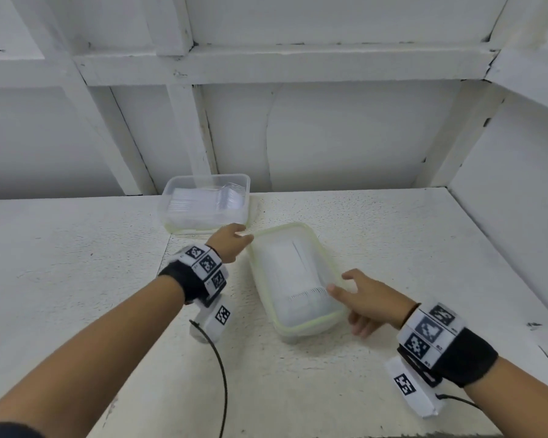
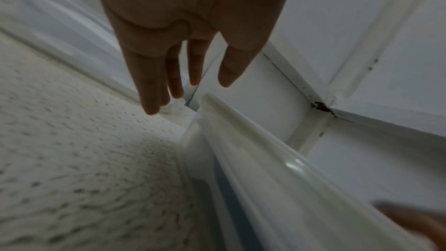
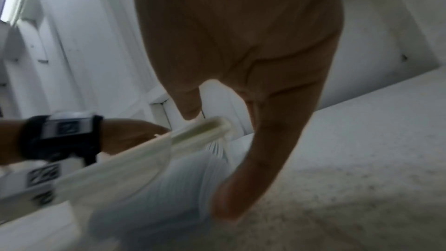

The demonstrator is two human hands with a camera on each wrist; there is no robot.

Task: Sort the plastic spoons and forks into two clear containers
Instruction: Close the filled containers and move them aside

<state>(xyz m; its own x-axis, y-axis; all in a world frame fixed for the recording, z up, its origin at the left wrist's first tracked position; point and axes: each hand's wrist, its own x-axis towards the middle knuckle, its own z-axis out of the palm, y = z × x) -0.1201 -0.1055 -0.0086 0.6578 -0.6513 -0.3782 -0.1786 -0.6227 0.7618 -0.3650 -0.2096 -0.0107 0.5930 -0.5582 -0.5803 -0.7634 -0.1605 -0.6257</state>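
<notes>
— What's on the white shelf (image 1: 76,263)?
— Two clear containers. The near container (image 1: 295,279), centre of the frame, lies at a slant with a row of forks (image 1: 307,293) inside. The far container (image 1: 204,202), up and left of it, holds stacked spoons (image 1: 231,192).
— And the hands?
— The left hand (image 1: 230,245) sits at the near container's far corner, fingers straight and loose, gripping nothing. The right hand (image 1: 366,300) is at its near right rim; whether it grips, I cannot tell

Left hand (image 1: 230,245) and right hand (image 1: 363,300) at opposite ends of near container (image 1: 298,327); far container (image 1: 203,200) behind.
</notes>
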